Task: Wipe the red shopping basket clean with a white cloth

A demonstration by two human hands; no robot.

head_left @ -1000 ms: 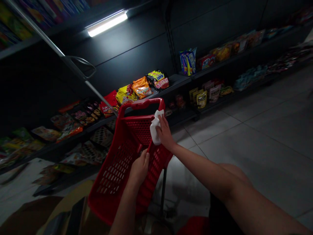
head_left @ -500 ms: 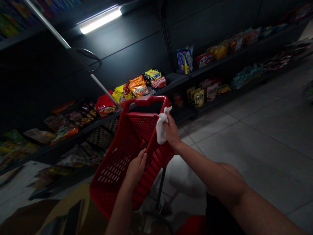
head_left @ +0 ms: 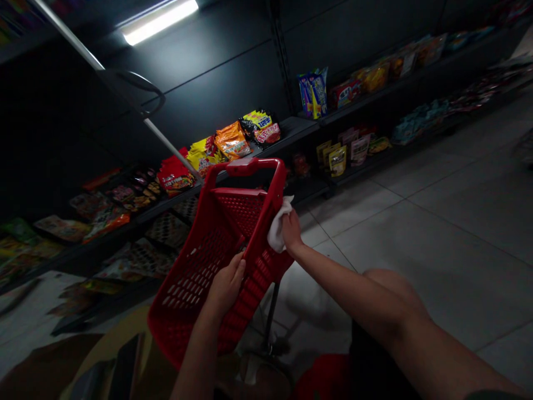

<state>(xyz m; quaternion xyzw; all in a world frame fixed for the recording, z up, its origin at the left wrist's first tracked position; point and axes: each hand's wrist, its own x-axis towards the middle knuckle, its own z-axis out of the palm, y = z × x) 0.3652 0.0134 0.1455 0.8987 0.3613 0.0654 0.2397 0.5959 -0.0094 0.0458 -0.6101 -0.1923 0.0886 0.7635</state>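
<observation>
**We are pressing a white wipe (head_left: 277,230) to the side of a red plastic shopping basket (head_left: 183,294) beside dark metal shelving (head_left: 302,129).**

Our right hand (head_left: 291,230) is clamping the wipe against the basket's upper right edge, its fingers closed on the fabric, with the forearm reaching in low from the right of the view. Our left hand (head_left: 227,286) is lying across the perforated wall lower down, fingers curled, though in this dim light we can't be sure they are closed on the plastic. The basket's long axis is tilting up and away from us, from its lower corner to the raised handle, so the right hand is the nearer one to that far end. Below the basket, a thin black pole (head_left: 270,316) is rising from the floor, and snack packets (head_left: 216,147) are lining the shelf beyond – well clear of both hands.
</observation>
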